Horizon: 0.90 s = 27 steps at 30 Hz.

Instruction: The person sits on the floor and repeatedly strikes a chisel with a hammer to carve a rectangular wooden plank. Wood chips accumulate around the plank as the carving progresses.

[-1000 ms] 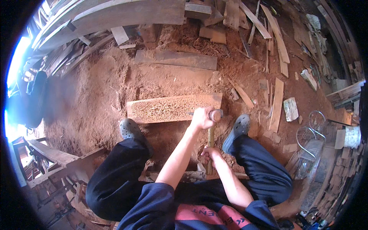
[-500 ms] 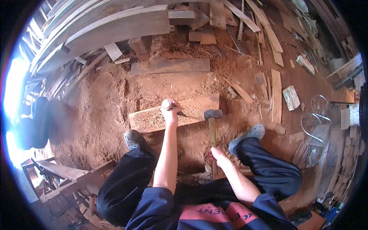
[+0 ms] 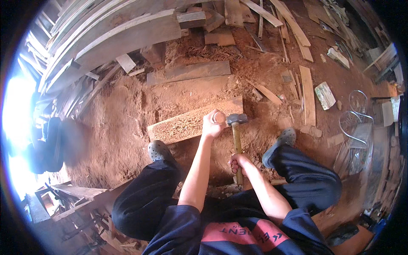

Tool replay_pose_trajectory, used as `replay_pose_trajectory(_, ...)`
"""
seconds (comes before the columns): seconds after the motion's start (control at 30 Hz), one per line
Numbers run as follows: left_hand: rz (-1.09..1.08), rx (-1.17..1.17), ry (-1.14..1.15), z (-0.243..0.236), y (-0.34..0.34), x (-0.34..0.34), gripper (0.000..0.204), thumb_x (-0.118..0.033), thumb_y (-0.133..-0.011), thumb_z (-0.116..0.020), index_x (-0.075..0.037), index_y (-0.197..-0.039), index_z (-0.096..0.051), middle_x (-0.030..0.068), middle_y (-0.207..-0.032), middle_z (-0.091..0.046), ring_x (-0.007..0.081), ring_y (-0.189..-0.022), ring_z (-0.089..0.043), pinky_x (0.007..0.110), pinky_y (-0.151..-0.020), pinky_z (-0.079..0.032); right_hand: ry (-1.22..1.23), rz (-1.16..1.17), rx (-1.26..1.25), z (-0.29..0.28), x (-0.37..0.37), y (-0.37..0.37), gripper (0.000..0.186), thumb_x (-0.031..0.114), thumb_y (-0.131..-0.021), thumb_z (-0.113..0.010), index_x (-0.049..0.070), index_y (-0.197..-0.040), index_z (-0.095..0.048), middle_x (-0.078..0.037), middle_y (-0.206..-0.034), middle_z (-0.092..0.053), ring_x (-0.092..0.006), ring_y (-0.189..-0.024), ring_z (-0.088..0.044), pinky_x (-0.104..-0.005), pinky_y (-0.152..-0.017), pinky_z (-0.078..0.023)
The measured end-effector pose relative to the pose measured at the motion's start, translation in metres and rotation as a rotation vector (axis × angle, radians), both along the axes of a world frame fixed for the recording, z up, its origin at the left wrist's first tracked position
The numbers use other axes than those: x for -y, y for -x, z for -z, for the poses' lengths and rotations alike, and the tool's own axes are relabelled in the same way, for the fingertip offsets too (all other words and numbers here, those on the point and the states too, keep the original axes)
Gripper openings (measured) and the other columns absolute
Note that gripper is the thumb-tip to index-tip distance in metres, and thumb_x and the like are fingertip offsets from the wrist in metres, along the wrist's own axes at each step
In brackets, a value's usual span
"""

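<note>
My left hand is closed around an upright chisel, whose round handle end shows above the fist. Its blade is hidden now. My right hand grips the wooden handle of a hammer. The dark hammer head appears right beside the chisel's handle end; from above I cannot tell whether they touch. Beneath them a wooden board lies slanted on the ground, its upper face covered in small gouged marks. Both fists are over or near its right part.
My feet in grey clogs stand on either side of the work. A plank lies beyond the board. Long stacked planks fill the far left. Loose strips, a pale block and a wire-framed object lie at right.
My left hand has moved right along the board with the chisel, from its middle to beside the hammer head. The right hand keeps hold of the hammer, nearly in place. The view has shifted slightly.
</note>
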<state>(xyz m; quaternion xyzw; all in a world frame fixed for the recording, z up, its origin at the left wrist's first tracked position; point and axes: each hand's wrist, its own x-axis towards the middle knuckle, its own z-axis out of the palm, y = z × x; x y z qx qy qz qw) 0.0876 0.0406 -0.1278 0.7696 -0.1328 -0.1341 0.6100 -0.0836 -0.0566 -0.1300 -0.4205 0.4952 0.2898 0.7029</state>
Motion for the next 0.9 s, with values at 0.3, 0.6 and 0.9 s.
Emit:
replay_pose_trajectory(0.3,-0.423,-0.283,0.611,-0.001,-0.017,-0.036,0.025,0.013,-0.054,-0.063,-0.006,-0.067,-0.052,0.0043,-0.064,-0.055,0.0152,-0.057,-0.053,0.028,-0.052,-0.045,-0.369,0.275,0.207,-0.014,0.030,0.003,0.031,0.036,-0.083,-0.060,0.008,-0.093,-0.052,-0.007,-0.076,-0.060,-0.0113,-0.051,-0.047,-0.0294,-0.049,-0.041)
replay_pose_trajectory(0.6,-0.379,-0.246,0.548,0.005,-0.004,-0.031,0.030,0.013,-0.055,-0.064,-0.007,-0.074,-0.051,0.0030,-0.065,-0.054,0.0147,-0.059,-0.053,0.031,-0.056,-0.048,-0.470,0.194,0.196,-0.006,0.027,-0.011,0.031,0.036,-0.082,-0.063,0.012,-0.081,-0.045,0.003,-0.059,-0.043,-0.0062,-0.041,-0.037,-0.0227,-0.039,-0.032)
replay_pose_trajectory(0.9,0.013,0.380,-0.174,-0.070,-0.002,0.031,0.020,-0.011,-0.059,-0.068,-0.005,-0.075,-0.057,0.0116,-0.067,-0.058,0.0260,-0.061,-0.060,0.034,-0.058,-0.048,-0.424,0.156,0.066,-0.005,0.023,-0.008,0.030,0.028,-0.085,-0.062,0.017,-0.068,-0.040,0.009,-0.048,-0.030,-0.0045,-0.036,-0.029,-0.0227,-0.036,-0.025)
